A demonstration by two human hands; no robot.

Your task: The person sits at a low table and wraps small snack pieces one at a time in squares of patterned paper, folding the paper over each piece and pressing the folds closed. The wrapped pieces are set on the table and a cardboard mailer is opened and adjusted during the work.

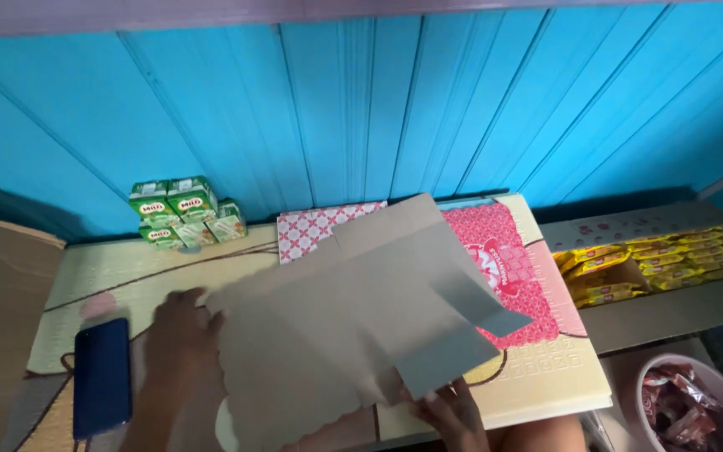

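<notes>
The right hand [453, 410] is pinching the near edge of a flattened cardboard box [353, 318], fingers curled onto the flap at the table's front edge. The left hand [179, 339] is pressing flat and open on the box's left side, fingers spread, gripping nothing. The box is lying unfolded across the middle of the table [546, 385], brown inside facing up, 1 grey flap sticking out toward the right, and its red and white patterned outside is showing along the far and right edges.

Judging by this, the step in hand is handling the flat box, steadying it with 1 hand while the other is working a flap; a next move would call for keeping the left palm down and lifting or folding from the near edge.

A dark blue phone [102, 377] is lying near the table's front left corner, just beside the left hand. Green drink cartons [184, 211] are standing at the far left edge against the blue wall [361, 100]. Off the right edge, an open carton of yellow packets [650, 264] is sitting, and below it a bowl of red wrappers [688, 410].
</notes>
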